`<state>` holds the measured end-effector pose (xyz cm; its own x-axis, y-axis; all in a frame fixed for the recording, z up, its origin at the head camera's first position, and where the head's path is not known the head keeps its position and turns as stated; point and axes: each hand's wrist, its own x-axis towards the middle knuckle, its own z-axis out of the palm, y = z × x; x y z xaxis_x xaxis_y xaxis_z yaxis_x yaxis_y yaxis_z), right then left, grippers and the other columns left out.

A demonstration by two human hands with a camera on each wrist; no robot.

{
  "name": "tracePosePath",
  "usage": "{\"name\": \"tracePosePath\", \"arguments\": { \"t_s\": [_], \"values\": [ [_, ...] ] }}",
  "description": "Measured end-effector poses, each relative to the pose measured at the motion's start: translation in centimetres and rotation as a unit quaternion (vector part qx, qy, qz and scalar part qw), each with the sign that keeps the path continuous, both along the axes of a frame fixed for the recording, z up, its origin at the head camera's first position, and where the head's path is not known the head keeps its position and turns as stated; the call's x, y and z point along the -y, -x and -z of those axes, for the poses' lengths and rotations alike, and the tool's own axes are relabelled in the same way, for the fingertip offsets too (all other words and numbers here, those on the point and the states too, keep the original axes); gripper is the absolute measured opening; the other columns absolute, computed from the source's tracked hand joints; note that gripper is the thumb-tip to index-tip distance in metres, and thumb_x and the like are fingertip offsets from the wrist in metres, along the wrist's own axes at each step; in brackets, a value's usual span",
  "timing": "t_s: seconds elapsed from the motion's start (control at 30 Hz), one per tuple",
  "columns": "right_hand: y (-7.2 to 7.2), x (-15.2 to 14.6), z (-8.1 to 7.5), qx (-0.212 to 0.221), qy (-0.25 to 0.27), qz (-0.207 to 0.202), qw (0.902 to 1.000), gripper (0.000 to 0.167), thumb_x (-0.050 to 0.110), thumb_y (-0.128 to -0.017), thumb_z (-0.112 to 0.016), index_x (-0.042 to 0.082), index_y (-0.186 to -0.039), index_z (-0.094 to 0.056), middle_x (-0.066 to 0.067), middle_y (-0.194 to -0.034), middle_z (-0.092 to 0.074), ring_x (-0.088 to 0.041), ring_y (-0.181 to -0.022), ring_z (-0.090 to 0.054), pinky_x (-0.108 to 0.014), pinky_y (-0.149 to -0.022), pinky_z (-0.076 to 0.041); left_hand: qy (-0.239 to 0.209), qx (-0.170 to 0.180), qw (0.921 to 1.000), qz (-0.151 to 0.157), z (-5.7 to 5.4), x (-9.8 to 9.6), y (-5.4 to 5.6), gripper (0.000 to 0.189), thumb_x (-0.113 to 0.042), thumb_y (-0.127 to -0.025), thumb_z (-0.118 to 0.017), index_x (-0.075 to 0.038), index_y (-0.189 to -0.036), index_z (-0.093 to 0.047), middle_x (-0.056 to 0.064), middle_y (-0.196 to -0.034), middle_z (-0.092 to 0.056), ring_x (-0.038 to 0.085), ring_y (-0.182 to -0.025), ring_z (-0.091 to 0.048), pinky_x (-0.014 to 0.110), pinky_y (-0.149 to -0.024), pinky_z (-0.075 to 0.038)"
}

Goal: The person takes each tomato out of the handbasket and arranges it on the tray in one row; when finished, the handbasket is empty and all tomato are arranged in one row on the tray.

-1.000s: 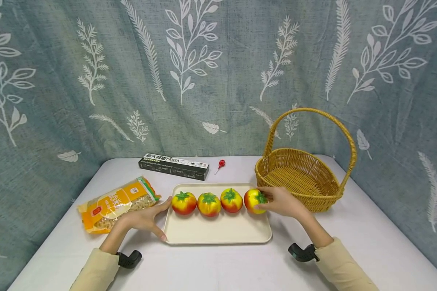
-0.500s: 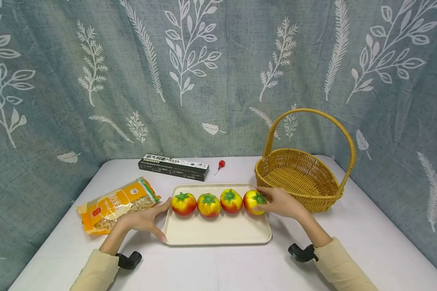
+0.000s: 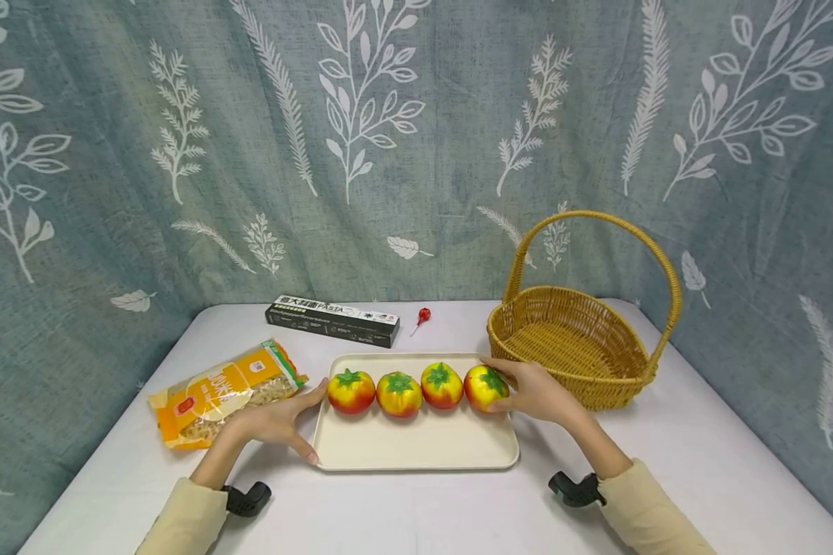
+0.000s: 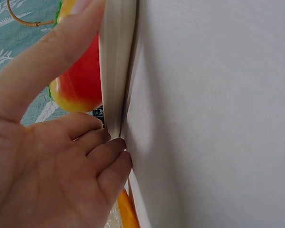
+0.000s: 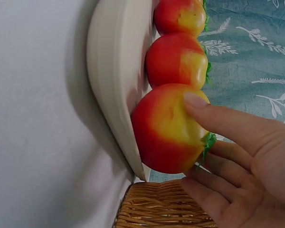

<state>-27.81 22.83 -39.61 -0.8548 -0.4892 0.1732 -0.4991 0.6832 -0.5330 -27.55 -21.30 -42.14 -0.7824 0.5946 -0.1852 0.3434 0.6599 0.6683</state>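
Observation:
Several red-and-yellow tomatoes with green leafy tops stand in a row along the back of a cream tray [image 3: 416, 451]. My right hand [image 3: 537, 393] holds the rightmost tomato [image 5: 164, 128], its thumb on the near side and its fingers round the far side. That tomato sits on the tray, close beside its neighbour [image 3: 441, 385]. My left hand [image 3: 274, 420] is spread at the tray's left end. Its thumb lies at the near left corner, its fingertips at the rim [image 4: 116, 52] by the leftmost tomato [image 3: 351, 391].
A wicker basket [image 3: 569, 385] with a tall handle stands right behind my right hand. An orange bag of pasta [image 3: 229, 393] lies left of the tray. Behind are a black pasta box [image 3: 333, 322] and a red lollipop [image 3: 424, 314]. A patterned curtain [image 3: 416, 154] hangs at the back.
The rightmost tomato has shifted slightly left towards its neighbour. My right hand's fingers have moved left along its far side, and the thumb has drawn back right. My left hand stays at the tray.

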Motion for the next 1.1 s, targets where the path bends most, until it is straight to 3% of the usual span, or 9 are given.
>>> {"name": "tracePosePath", "arguments": {
  "t_s": [0.33,0.53,0.8,0.87,0.97,1.1],
  "values": [
    [0.25,0.52,0.47,-0.06,-0.012,0.031,0.9977,0.067,0.024,-0.077,-0.083,-0.003,-0.132,-0.056,-0.022,-0.122,-0.062,-0.024,-0.1,-0.06,-0.045,-0.085,-0.05,-0.003,-0.004,1.0,-0.004,0.09,0.11,-0.1,0.124,-0.032,-0.065,-0.089,0.002,-0.153,-0.009,0.024,-0.157,-0.012,0.044,-0.143,-0.004,0.059,-0.113,-0.008],
    [0.35,0.73,0.42,-0.062,-0.017,0.027,0.9975,0.068,0.025,-0.076,-0.083,0.0,-0.133,-0.056,-0.017,-0.117,-0.064,-0.025,-0.085,-0.054,-0.033,-0.072,-0.042,-0.005,-0.001,1.0,-0.004,0.07,0.13,-0.17,0.124,-0.032,-0.065,-0.089,0.002,-0.152,-0.009,0.024,-0.157,-0.012,0.044,-0.143,-0.004,0.058,-0.113,-0.008],
    [0.42,0.78,0.41,-0.059,-0.022,0.026,0.9977,0.065,0.019,-0.078,-0.081,0.0,-0.134,-0.055,-0.016,-0.113,-0.065,-0.022,-0.079,-0.051,-0.03,-0.067,-0.04,-0.003,0.0,1.0,-0.002,0.02,0.11,-0.14,0.123,-0.031,-0.066,-0.089,0.003,-0.152,-0.008,0.025,-0.157,-0.011,0.044,-0.143,-0.004,0.058,-0.113,-0.009],
    [0.43,0.68,0.33,-0.056,-0.022,0.026,0.9979,0.065,0.019,-0.078,-0.081,0.001,-0.135,-0.055,-0.014,-0.106,-0.065,-0.022,-0.076,-0.05,-0.029,-0.065,-0.039,-0.002,-0.001,1.0,-0.001,0.02,0.07,-0.06,0.123,-0.031,-0.066,-0.089,0.003,-0.152,-0.009,0.024,-0.157,-0.011,0.044,-0.143,-0.005,0.058,-0.113,-0.009],
    [0.46,0.47,0.25,-0.055,-0.019,0.028,0.9979,0.066,0.02,-0.078,-0.082,0.002,-0.135,-0.055,-0.014,-0.108,-0.065,-0.024,-0.081,-0.054,-0.031,-0.068,-0.042,-0.001,-0.003,1.0,0.002,0.03,-0.06,0.05,0.122,-0.032,-0.066,-0.088,0.003,-0.152,-0.009,0.024,-0.157,-0.01,0.043,-0.143,-0.005,0.058,-0.113,-0.009],
    [0.47,0.24,0.33,-0.048,-0.011,0.026,0.9985,0.065,0.021,-0.079,-0.081,0.001,-0.135,-0.055,-0.019,-0.12,-0.063,-0.027,-0.099,-0.061,-0.042,-0.083,-0.051,0.001,-0.008,1.0,0.003,0.13,-0.05,0.07,0.121,-0.033,-0.066,-0.088,0.002,-0.153,-0.01,0.022,-0.158,-0.009,0.043,-0.143,-0.003,0.058,-0.113,-0.009]
  ]
}}
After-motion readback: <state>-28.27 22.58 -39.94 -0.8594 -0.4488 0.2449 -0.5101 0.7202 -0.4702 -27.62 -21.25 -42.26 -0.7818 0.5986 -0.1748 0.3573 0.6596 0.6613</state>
